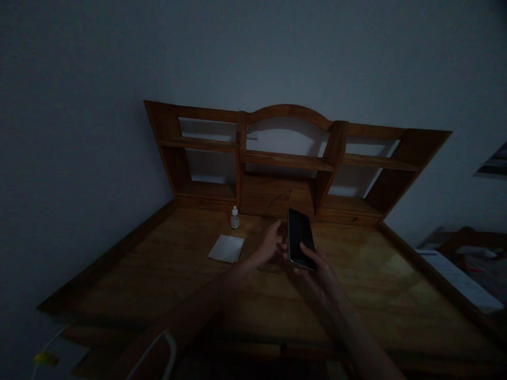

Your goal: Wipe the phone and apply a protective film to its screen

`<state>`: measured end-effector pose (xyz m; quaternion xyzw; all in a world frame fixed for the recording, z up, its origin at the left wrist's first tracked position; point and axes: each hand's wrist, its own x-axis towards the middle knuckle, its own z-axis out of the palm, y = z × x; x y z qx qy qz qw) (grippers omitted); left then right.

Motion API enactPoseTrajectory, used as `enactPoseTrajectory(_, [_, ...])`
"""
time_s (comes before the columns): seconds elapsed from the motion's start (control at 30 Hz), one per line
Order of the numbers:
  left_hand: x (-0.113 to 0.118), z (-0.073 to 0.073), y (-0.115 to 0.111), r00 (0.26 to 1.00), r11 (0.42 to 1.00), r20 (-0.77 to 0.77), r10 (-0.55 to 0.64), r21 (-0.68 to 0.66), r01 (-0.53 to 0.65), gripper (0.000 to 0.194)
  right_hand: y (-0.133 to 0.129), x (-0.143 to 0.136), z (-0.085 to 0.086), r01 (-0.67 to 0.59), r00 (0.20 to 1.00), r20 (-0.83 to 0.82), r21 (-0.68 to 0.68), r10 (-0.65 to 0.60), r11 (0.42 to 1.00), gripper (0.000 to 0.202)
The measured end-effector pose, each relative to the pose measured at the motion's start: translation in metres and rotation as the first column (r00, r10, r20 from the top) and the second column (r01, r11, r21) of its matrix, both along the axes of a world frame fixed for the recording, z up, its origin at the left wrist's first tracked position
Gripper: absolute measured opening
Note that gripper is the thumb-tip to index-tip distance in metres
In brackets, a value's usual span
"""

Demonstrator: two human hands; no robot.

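Note:
A dark-screened smartphone (300, 237) with a pale edge is held tilted above the wooden desk. My right hand (319, 269) grips its lower end, the thumb lying across the screen and the fingers behind. Just left of the phone is my left hand (272, 240), its fingers loosely bent and apart, pointing at the phone's side edge. Whether those fingertips touch the phone cannot be made out. Left of that hand, some white sheets (226, 248) lie flat on the desk. Behind them a small clear bottle (235, 219) with a white cap stands upright.
A wooden hutch (285, 158) with shelves rises along the desk's back edge against the wall. A thin cable (279, 197) runs in front of its middle section. White cords (170, 345) show at lower left. Papers (459, 277) lie beyond the desk's right edge. The room is dim.

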<state>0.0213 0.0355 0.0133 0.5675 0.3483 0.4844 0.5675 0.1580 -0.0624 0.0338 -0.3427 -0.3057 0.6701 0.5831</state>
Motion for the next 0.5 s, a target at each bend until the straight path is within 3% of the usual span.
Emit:
enactPoseTrajectory(0.13, [-0.023, -0.005, 0.038, 0.921, 0.959, -0.332, 0.203, 0.258, -0.118, 0.028, 0.02, 0.029, 0.006, 0.051, 0.982, 0.182, 0.053, -0.06, 0.997, 0.068])
enactPoseTrajectory(0.27, [-0.047, -0.027, 0.06, 0.799, 0.91, -0.514, 0.311, 0.404, -0.094, 0.036, 0.044, 0.046, -0.006, 0.052, 0.976, 0.208, 0.051, -0.061, 0.997, 0.075])
enactPoseTrajectory(0.33, [-0.053, -0.038, 0.067, 0.758, 0.89, -0.558, 0.338, 0.452, -0.064, 0.038, 0.054, 0.049, -0.017, 0.037, 0.988, 0.148, 0.037, -0.042, 0.999, 0.072])
enactPoseTrajectory(0.5, [-0.056, -0.054, 0.074, 0.703, 0.877, -0.62, 0.348, 0.48, -0.012, 0.031, 0.062, 0.047, -0.041, -0.042, 0.998, 0.036, -0.085, 0.045, 0.996, 0.043])
